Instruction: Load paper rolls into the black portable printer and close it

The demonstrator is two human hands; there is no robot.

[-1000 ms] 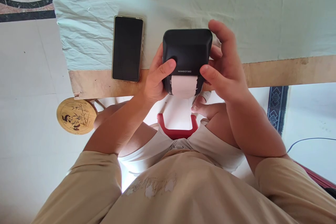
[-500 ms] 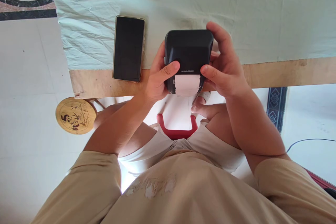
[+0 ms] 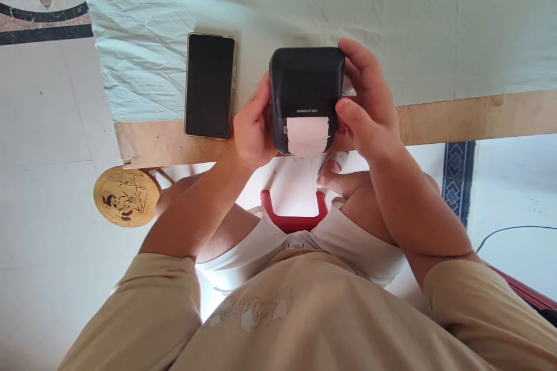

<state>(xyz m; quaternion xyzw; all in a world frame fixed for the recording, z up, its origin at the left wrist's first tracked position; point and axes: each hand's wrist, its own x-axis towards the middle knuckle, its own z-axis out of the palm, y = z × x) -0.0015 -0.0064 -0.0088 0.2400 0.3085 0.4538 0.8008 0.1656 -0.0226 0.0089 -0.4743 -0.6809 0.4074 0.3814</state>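
I am seeing the stool (image 3: 127,197) standing low on the left, below the surface (image 3: 435,119), and the phone (image 3: 209,86) lying just beside my left hand (image 3: 256,130). The printer (image 3: 307,78) is showing "NIIMBOT" above its paper (image 3: 308,134); the smaller characters following are blurring. I am holding it over the front edge, left hand closing round one side, right hand (image 3: 372,110) bracing the other with thumb and fingers. Beyond, cloth (image 3: 435,23) is spreading, creased.
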